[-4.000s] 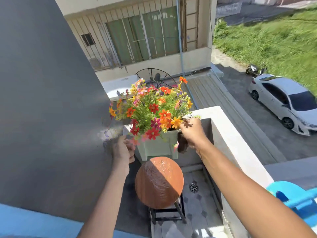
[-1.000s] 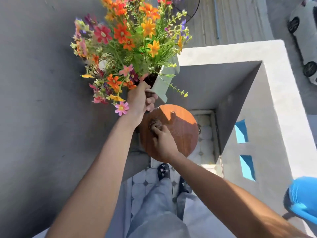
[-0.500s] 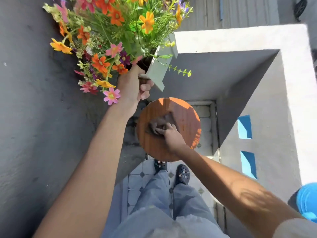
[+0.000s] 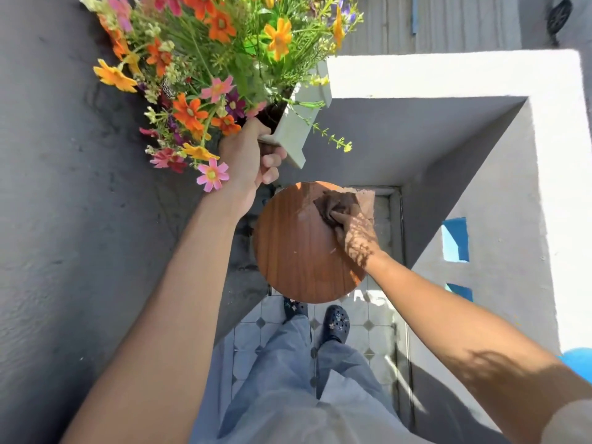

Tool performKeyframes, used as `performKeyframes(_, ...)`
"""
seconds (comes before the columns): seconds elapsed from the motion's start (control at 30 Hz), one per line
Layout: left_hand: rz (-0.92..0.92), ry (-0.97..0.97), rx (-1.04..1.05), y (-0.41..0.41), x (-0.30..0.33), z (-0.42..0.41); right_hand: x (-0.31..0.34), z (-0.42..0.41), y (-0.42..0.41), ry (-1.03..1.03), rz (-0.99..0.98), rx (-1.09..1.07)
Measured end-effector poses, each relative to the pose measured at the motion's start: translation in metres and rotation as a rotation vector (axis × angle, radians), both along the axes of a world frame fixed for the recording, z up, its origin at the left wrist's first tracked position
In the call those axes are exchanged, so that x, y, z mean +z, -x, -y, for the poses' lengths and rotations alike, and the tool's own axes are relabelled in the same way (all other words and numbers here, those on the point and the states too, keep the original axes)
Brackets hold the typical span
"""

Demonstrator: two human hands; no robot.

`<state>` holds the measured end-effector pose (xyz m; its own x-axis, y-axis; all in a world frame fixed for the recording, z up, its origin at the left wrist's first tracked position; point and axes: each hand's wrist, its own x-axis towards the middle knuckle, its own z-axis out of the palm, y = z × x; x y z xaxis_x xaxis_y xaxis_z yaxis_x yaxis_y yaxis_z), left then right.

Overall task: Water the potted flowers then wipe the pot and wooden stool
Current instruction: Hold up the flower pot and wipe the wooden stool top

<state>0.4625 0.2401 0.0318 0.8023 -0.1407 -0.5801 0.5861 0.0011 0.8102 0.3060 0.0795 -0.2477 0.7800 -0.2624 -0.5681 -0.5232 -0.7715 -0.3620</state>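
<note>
My left hand (image 4: 246,158) grips the near rim of a pale green square pot (image 4: 298,129) and holds it tilted in the air, above and to the left of the stool. Orange, pink and yellow flowers (image 4: 211,52) spill out of it toward the upper left. Below stands a round wooden stool (image 4: 301,251). My right hand (image 4: 354,235) presses a brown cloth (image 4: 336,203) onto the stool top's far right edge.
A dark grey wall (image 4: 80,219) runs along the left. A white parapet (image 4: 557,155) with blue openings closes the right side and the far corner. My legs and dark clogs (image 4: 334,325) stand on the tiled floor just below the stool. A blue object (image 4: 579,363) shows at the right edge.
My right hand has slid the cloth from the stool's left centre to its far right edge. The pot stays lifted in my left hand; four seconds ago both hands held it.
</note>
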Motion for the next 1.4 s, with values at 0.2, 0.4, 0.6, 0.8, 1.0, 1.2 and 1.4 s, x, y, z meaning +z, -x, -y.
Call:
performKeyframes(0.2,0.003,-0.001,0.001,-0.004,0.0,0.002,0.056,-0.069,0.024,-0.109,0.144,0.211)
performKeyframes(0.4,0.003,0.014,-0.014,-0.006,0.0,0.002,0.049,-0.115,0.047,-0.227,0.166,0.615)
performKeyframes(0.6,0.01,0.02,-0.015,-0.005,-0.003,0.001,0.034,-0.123,0.012,-0.078,0.365,0.866)
performKeyframes(0.8,0.012,0.006,-0.025,-0.005,-0.006,-0.001,0.038,-0.068,-0.078,0.11,0.347,0.447)
performKeyframes(1.0,0.022,0.02,-0.019,-0.008,-0.004,0.0,0.032,-0.011,-0.093,0.217,0.275,0.231)
performKeyframes(1.2,0.029,0.005,-0.03,-0.008,-0.007,0.0,0.042,-0.072,-0.072,0.086,0.305,0.313)
performKeyframes(1.4,0.023,0.007,-0.019,-0.004,-0.007,0.001,0.042,-0.168,-0.01,-0.169,0.239,0.545)
